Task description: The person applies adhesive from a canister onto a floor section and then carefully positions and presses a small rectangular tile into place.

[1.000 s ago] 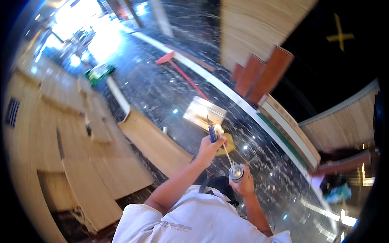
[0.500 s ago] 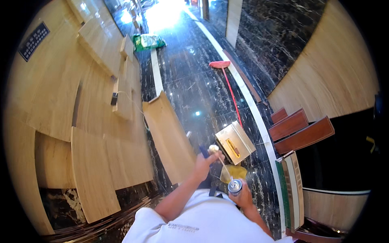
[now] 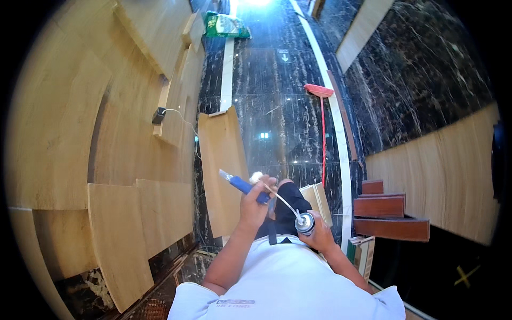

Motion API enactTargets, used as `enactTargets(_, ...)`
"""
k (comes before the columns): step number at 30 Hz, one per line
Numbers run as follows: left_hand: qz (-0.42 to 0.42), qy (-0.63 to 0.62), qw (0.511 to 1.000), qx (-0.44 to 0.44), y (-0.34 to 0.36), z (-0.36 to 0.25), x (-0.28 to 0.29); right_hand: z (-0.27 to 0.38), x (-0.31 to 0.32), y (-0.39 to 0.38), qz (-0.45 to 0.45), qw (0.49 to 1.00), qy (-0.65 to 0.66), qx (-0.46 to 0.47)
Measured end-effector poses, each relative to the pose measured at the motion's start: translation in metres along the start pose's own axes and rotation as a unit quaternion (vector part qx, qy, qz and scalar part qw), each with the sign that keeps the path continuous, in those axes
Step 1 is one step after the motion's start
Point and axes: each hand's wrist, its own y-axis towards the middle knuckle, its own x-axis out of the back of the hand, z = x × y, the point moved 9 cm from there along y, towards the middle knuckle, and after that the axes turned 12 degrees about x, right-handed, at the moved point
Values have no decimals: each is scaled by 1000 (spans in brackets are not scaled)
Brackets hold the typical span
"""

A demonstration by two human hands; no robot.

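Note:
My left hand (image 3: 255, 201) is closed around a blue-handled flat blade tool (image 3: 241, 184) whose tip points up and left. In my right hand (image 3: 320, 236) I hold a small spray can (image 3: 305, 223) upright in front of my chest. A thin white straw (image 3: 282, 200) runs from the can's top up to the tool. A white foamy blob (image 3: 257, 177) sits at the straw's end, against the tool next to my left fingers. Both hands are over the dark marble floor (image 3: 282, 112).
A long light wooden board (image 3: 221, 160) lies on the floor ahead of my left hand. Light wood panels (image 3: 96, 133) cover the left wall, with a black plug and white cable (image 3: 158, 114). A red broom (image 3: 321, 122), reddish-brown boards (image 3: 389, 213), a small box (image 3: 318, 198) and a green bag (image 3: 226, 25) lie around.
The view has swung so the corridor runs straight ahead. Both hands keep their hold; the tool and straw end have come together, with a white blob there.

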Motion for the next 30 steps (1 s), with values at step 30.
enactTargets(30, -102, 109, 972, -179, 598, -355, -248, -309, 99, 747, 119, 983, 98, 103)
